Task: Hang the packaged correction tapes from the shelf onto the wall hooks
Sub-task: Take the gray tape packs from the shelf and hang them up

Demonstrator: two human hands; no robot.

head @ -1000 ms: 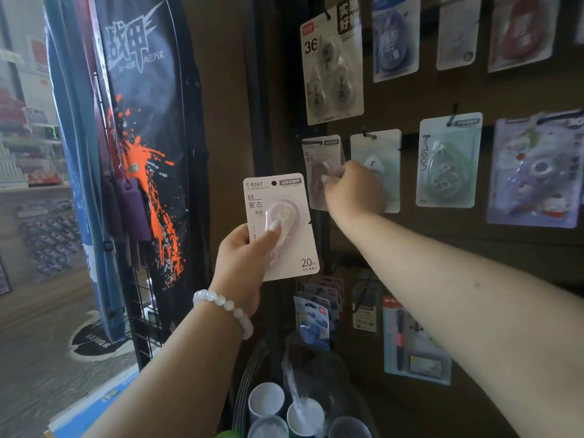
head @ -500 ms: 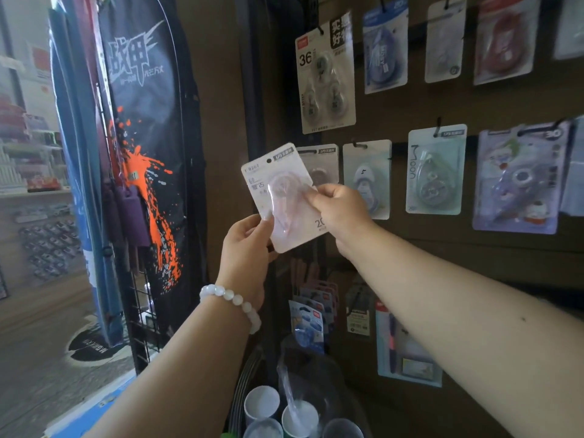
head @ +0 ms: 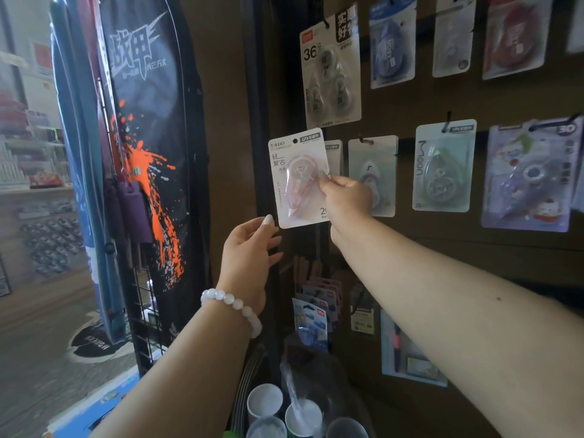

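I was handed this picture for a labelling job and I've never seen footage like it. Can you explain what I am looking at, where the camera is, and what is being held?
There is no machine: a person wears a camera on the head, looking down their own arms at a shop wall. The right hand pinches a packaged correction tape, held up in front of the wall hooks, where similar packs hang. The left hand, with a white bead bracelet at its wrist, is open just below the pack and holds nothing. Paper cups stand at the bottom.
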